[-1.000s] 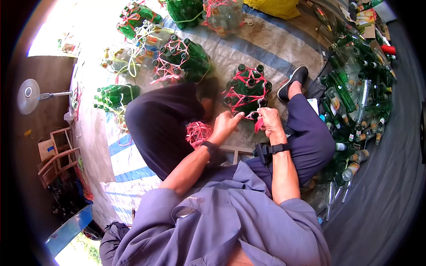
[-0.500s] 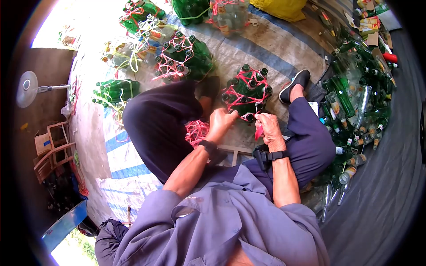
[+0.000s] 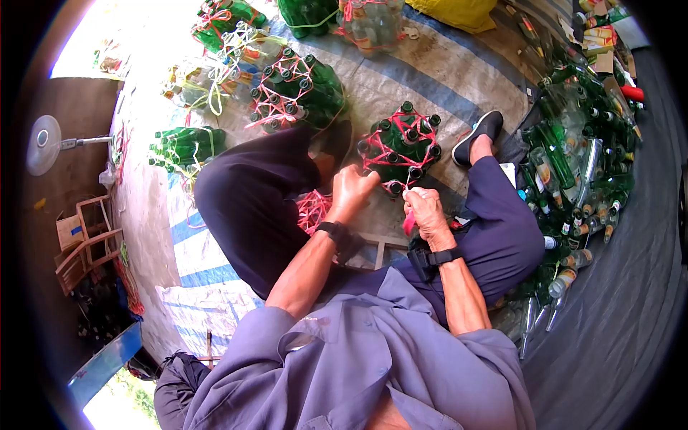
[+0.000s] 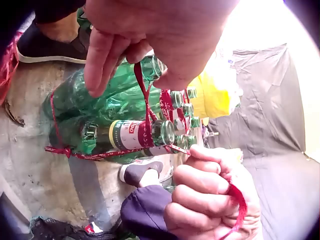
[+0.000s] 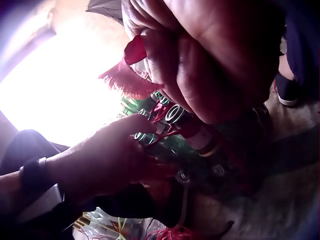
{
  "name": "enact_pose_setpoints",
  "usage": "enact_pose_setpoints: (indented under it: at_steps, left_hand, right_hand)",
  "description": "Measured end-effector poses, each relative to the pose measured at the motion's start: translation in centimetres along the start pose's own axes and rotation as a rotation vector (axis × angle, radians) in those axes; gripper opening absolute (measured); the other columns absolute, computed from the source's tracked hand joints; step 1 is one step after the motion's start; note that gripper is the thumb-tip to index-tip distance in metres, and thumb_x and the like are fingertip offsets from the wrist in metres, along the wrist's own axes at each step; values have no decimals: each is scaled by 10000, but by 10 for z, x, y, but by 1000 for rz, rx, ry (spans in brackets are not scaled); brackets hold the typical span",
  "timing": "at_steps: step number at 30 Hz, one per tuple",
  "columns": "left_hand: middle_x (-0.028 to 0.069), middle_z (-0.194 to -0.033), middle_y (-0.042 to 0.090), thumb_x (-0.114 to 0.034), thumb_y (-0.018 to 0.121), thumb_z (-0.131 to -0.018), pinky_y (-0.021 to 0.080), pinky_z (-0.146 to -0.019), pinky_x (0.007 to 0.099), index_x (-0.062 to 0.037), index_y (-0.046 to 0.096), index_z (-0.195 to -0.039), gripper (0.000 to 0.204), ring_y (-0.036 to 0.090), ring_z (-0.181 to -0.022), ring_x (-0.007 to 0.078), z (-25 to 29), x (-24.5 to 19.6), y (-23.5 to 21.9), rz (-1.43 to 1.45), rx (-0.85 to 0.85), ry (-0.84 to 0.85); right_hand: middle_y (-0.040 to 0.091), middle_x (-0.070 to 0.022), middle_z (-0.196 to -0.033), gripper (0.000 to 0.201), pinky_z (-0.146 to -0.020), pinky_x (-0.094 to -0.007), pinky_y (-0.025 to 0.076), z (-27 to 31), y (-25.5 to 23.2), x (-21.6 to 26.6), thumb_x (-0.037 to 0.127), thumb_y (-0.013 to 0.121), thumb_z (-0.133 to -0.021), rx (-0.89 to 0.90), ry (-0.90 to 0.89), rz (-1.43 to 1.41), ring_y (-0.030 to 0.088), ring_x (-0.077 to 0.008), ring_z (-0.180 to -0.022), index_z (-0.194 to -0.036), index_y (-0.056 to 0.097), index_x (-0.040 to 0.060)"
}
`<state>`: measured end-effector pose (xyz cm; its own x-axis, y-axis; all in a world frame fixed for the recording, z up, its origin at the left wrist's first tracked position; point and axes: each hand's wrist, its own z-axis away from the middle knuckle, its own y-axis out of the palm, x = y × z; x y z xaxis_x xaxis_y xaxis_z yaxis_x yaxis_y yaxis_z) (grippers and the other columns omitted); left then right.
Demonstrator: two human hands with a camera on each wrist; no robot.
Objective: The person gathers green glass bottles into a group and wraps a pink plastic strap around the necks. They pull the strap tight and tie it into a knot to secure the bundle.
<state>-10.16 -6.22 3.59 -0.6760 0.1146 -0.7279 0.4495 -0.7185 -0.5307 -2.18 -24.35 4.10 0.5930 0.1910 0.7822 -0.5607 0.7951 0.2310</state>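
A bundle of green bottles [image 3: 403,159], laced round the necks with red strap, stands between the feet. My left hand [image 3: 352,192] is at its near-left edge. In the left wrist view, the left hand [image 4: 155,30] has its thumb at a bottle's mouth, and red strap [image 4: 148,107] runs up between its curled fingers. My right hand [image 3: 428,215] is at the near-right edge; in the left wrist view, the right hand [image 4: 210,197] pinches the strap by a labelled bottle [image 4: 131,135]. A loose red end [image 5: 130,82] hangs from its fist in the right wrist view.
Other tied bottle bundles [image 3: 308,93] stand at the upper left. Loose bottles [image 3: 555,154] are piled on the right beyond the shoe [image 3: 479,137]. Tangled red strap [image 3: 312,211] lies by the left leg, and a yellow sack [image 3: 459,13] is at the top.
The right hand has moved slightly left and lower, still gripping the strap. The left hand has drawn back a little to the left, its fingers more curled. The bundle appears tilted slightly to the right.
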Motion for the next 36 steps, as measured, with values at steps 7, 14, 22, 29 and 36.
enact_pose_setpoints:
  at_steps: [7,14,22,29,36]
  left_hand:
    - [300,-712,642,-362,707,-745,521,-678,474,95,619,-746,466,680,-711,415,-4,-20,-13,-123,-36,122]
    - [231,-671,644,-493,763,-746,522,-651,443,54,613,-719,568,693,-698,332,-12,-1,-10,-127,-69,125]
    - [180,-692,645,-376,691,-864,508,-630,475,-31,621,-711,384,653,-698,394,14,-14,-11,-309,-209,350]
    - [59,-892,673,-177,749,-720,455,-830,409,-84,662,-857,186,603,-932,281,34,-19,6,-316,56,904]
    - [39,-768,679,-195,690,-770,418,-779,410,-116,667,-786,84,626,-851,244,30,-19,23,-424,-63,845]
  right_hand:
    - [555,-29,-616,263,-588,-292,443,1,5,-7,186,601,-877,51,-35,186,514,-120,-569,-678,586,14]
    - [460,63,-615,192,-371,-227,256,-5,2,-6,205,638,-932,-61,67,-124,416,-49,-464,-790,553,109]
    - [536,18,-610,187,-362,-248,236,-11,-7,-2,245,688,-891,-43,197,-352,419,-75,-418,-789,607,111]
    - [545,20,-621,193,-366,-249,285,-13,0,0,252,685,-907,-56,91,-252,440,-74,-434,-805,623,101]
    - [528,46,-637,246,-423,-260,350,-4,8,7,279,657,-942,-57,-11,-47,456,-62,-511,-768,625,107]
